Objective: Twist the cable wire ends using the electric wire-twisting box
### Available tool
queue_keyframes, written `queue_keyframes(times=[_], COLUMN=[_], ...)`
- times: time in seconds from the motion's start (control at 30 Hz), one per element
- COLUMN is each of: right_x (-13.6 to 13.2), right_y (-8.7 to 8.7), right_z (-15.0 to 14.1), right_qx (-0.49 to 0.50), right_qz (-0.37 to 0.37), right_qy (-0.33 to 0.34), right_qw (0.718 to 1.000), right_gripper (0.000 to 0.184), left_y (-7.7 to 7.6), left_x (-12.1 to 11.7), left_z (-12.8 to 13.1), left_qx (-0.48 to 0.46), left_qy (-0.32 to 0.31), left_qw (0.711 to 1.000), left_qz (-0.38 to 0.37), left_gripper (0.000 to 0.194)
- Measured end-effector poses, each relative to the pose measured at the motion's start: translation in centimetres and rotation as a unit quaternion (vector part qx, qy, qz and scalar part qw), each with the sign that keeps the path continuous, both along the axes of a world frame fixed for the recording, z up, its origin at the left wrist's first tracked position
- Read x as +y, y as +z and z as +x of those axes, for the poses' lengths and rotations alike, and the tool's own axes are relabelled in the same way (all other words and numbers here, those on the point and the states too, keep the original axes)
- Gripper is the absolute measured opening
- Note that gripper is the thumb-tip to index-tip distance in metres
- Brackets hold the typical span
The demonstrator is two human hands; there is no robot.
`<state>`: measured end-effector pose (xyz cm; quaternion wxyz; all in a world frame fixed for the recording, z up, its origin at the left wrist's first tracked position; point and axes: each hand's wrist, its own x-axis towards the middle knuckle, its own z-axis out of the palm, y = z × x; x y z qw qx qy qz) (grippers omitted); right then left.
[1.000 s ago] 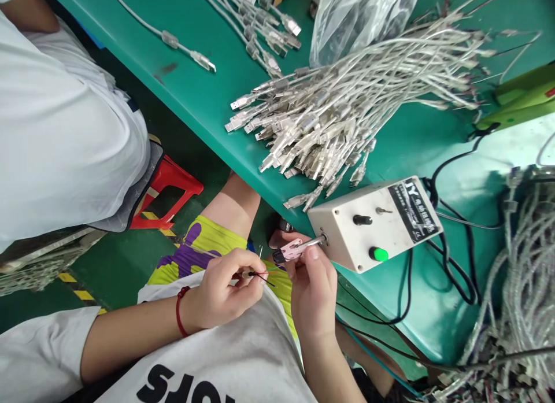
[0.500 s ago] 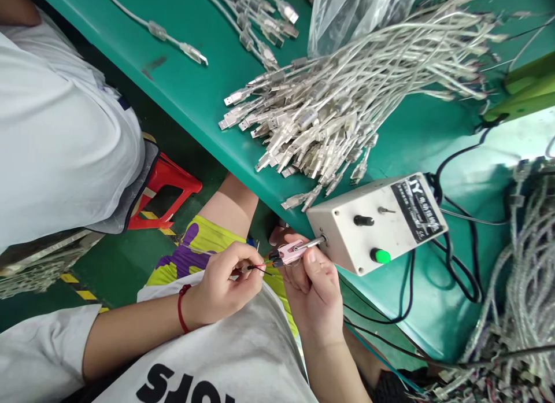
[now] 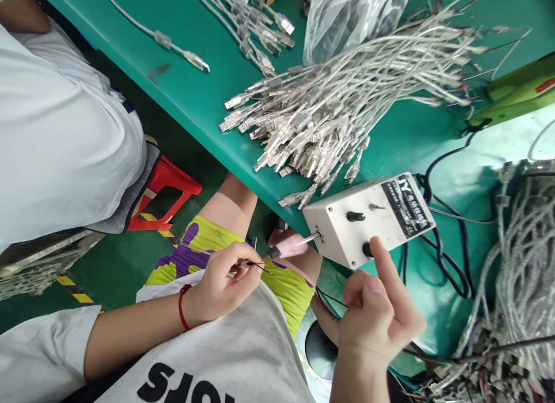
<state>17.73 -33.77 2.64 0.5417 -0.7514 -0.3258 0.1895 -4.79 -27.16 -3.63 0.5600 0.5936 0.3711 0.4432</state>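
Note:
My left hand [image 3: 232,280] pinches the end of a grey cable, with thin red, black and white wires [image 3: 259,266] sticking out past the fingertips. Just beyond them is a pink clip [image 3: 291,246], blurred, on a metal shaft [image 3: 313,237] that comes out of a white control box [image 3: 342,244]. The right hand [image 3: 377,310] holds nothing. Its index finger is stretched out to the box's lower button [image 3: 367,250] and covers the green cap, while the other fingers curl in. A black knob [image 3: 355,216] and a toggle switch [image 3: 376,207] sit higher on the box.
A big pile of grey USB cables [image 3: 312,119] lies on the green table [image 3: 182,108], beside a clear plastic bag [image 3: 351,21]. More cables [image 3: 524,264] are heaped at the right. Black cords [image 3: 455,264] run behind the box. Another person [image 3: 65,131] sits at the left near a red stool [image 3: 169,189].
My right hand has let go of the pink clip and moved right to the box's button. The clip now looks smeared by motion. My left hand stays in place with the cable.

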Motion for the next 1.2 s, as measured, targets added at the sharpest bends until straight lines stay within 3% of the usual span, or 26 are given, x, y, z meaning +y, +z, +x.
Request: queue_keyframes(times=[0.13,0.23,0.3,0.37,0.43,0.53,0.63,0.83,1.2], right_x=[1.2,0.0,-0.9,-1.4,-1.4,-0.9,-0.7,-1.1,-0.5], right_y=[0.0,0.6,0.7,0.5,0.1,-0.3,-0.2,-0.2,0.5], right_z=[-1.4,-3.0,-4.2,-5.4,-6.4,-7.3,-7.4,-7.0,-7.2], right_qx=[0.007,0.058,0.118,0.219,0.327,0.408,0.436,0.495,0.475], right_qz=[0.014,0.033,0.011,-0.038,-0.074,-0.077,-0.078,-0.084,-0.074], right_qy=[-0.023,-0.047,-0.025,0.054,0.13,0.154,0.153,0.15,0.159], right_qw=[1.0,0.997,0.993,0.973,0.933,0.897,0.883,0.852,0.862], right_gripper=[0.051,0.033,0.021,0.023,0.033,0.036,0.031,0.031,0.027], left_y=[0.0,0.1,0.3,0.7,1.3,2.2,2.7,2.7,2.6], left_x=[-0.4,-0.8,-1.0,-1.2,-1.1,-0.7,-0.3,-0.1,0.3], left_z=[0.0,-0.3,-0.5,-0.6,-0.5,-0.1,0.0,-0.2,-0.5], left_qx=[-0.002,-0.028,-0.052,-0.067,-0.073,-0.072,-0.062,-0.07,-0.064], left_qy=[0.015,0.035,0.038,0.022,-0.008,-0.058,-0.081,-0.098,-0.134], left_qw=[1.0,0.999,0.998,0.997,0.996,0.991,0.986,0.983,0.979], left_qz=[0.0,0.006,0.014,0.022,0.04,0.095,0.133,0.14,0.138], left_gripper=[0.017,0.018,0.02,0.023,0.026,0.027,0.025,0.016,0.008])
